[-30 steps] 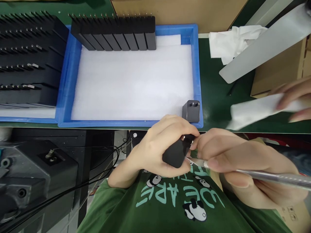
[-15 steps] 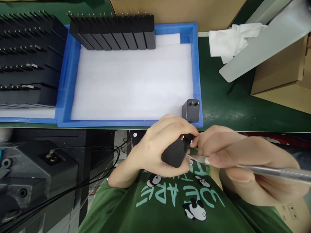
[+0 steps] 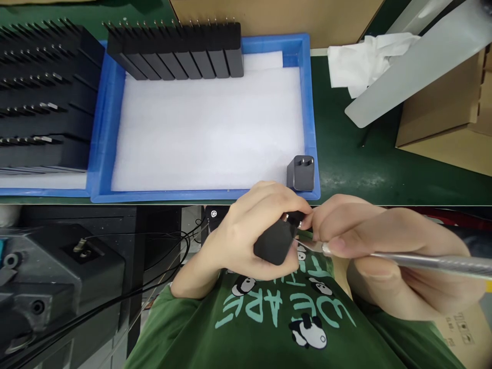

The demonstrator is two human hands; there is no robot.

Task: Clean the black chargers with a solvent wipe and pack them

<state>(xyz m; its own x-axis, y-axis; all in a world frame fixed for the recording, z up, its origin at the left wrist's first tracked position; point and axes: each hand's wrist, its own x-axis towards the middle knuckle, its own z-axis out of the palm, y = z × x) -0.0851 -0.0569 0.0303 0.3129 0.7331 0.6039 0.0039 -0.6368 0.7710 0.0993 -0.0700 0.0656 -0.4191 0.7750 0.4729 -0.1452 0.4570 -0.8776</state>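
Note:
My left hand [image 3: 246,225] is wrapped round a black plug adapter [image 3: 273,243], whose metal prongs point up and right. My right hand [image 3: 395,251] pinches a thin metal craft knife [image 3: 430,260]. The knife's blade touches the adapter's right edge, and its very tip is hard to make out. Fingers of both hands meet near the prongs. Just above them, a single dark adapter [image 3: 303,174] stands in the lower right corner of the blue tray [image 3: 313,118], prongs up.
Black adapters [image 3: 177,56] line the tray's back edge on white foam [image 3: 207,128]. Another tray at the left holds several rows of adapters [image 3: 42,102]. White tissue [image 3: 351,66], a pale angled panel [image 3: 415,66] and a cardboard box [image 3: 442,107] are at the right. Grey machinery [image 3: 69,277] stands lower left.
The knife and my right hand have shifted slightly up and left. My left hand and its adapter have moved a little left, and the whole view has shifted slightly.

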